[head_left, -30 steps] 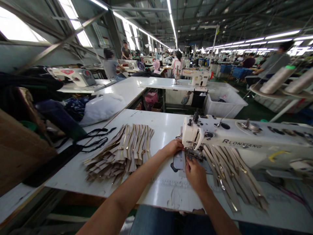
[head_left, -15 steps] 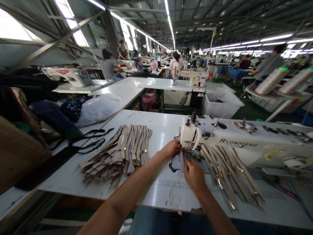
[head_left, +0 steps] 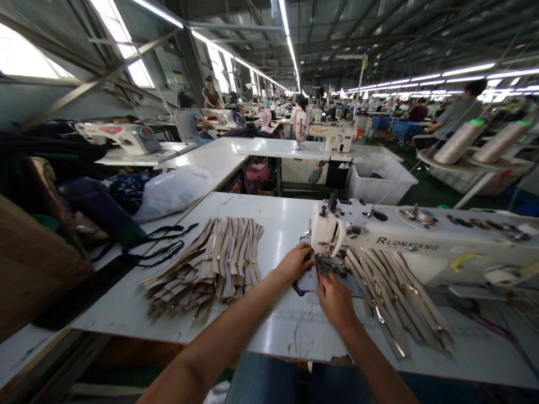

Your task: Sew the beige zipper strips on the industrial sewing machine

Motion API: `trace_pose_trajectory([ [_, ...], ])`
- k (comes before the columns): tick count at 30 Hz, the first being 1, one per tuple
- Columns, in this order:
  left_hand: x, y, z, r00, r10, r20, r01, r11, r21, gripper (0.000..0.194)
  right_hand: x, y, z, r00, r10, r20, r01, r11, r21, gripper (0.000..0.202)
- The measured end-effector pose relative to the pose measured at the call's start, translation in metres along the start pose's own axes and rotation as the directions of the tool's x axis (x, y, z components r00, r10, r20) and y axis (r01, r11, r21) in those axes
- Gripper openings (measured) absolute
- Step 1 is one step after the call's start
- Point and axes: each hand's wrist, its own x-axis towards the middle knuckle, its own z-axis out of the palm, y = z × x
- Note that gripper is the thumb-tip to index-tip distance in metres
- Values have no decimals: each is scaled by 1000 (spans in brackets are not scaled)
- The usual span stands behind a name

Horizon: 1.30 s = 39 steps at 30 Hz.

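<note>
My left hand [head_left: 298, 262] lies at the left of the needle area of a white sewing machine [head_left: 379, 233], its fingers bent and pressed on a narrow grey fabric strip [head_left: 314, 276]. On the near side, my right hand [head_left: 336, 298] pinches the strip's edge close to the presser foot [head_left: 330, 265]. Most of the strip is hidden by my fingers and the machine head. Several grey zippers with gold teeth [head_left: 387, 303] hang over the machine bed to the right of my right hand. A thick pile of similar zippers [head_left: 229, 252] spreads out left of my left forearm.
The white table [head_left: 269, 331] carries black straps [head_left: 162, 244] at its left side. Beyond them sits a white plastic bag [head_left: 174, 188]. Thread cones [head_left: 458, 142] stand on a rack at right, and a white bin [head_left: 379, 179] is behind the machine. Co-workers sit farther back.
My left hand has shifted very slightly down, with its fingers still by the needle area. The right hand stays nearly in place. The camera view has moved a little.
</note>
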Motion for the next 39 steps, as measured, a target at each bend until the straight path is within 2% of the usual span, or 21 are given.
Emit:
trace_pose_trajectory([
  [3, -19, 15, 0, 1000, -18, -19, 19, 999, 29, 19, 1, 1, -2, 1000, -11, 0, 11, 1000, 17, 32],
  [8, -41, 31, 2, 976, 215, 44, -213, 976, -36, 29, -11, 3, -10, 1000, -25, -18, 27, 996, 81, 25],
  [10, -43, 32, 3, 968, 248, 42, -246, 968, -39, 27, -19, 4, -13, 999, -12, -34, 16, 994, 110, 22],
  [15, -44, 29, 5, 966, 254, 43, -253, 967, -26, 23, -31, 5, -14, 997, 15, -80, -3, 987, 160, 19],
  [27, -45, 29, 7, 957, 288, 25, -288, 957, 23, 20, -28, -2, -18, 994, -13, -107, 30, 988, 153, 18],
  [32, -45, 31, 6, 960, 280, 13, -280, 958, 56, 22, -24, -3, -26, 999, -9, -40, 13, 996, 93, 16],
  [39, -45, 30, 13, 980, 196, -39, -190, 974, 124, 26, -8, 2, -33, 998, -44, 41, 41, 997, 71, 16],
])
